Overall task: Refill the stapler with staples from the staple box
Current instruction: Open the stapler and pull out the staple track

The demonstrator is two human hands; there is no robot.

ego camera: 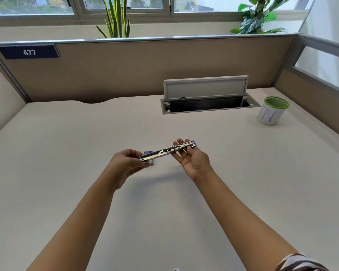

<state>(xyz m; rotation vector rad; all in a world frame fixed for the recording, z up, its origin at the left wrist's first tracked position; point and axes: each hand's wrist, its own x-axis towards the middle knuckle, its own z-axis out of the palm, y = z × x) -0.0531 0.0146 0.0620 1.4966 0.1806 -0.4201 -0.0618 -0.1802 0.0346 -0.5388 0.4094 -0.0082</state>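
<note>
Our left hand pinched one end of the long, shiny stapler; our flat right hand carried the other.

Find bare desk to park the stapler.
Free: desk left of the left hand; right of the right hand, in front of the cup. Crowded: centre, where the stapler hangs over the staple box; back, by the open hatch.

Two hands, one stapler, one cup

Beige desk, tan partition, daylit windows, potted plants behind.
</note>
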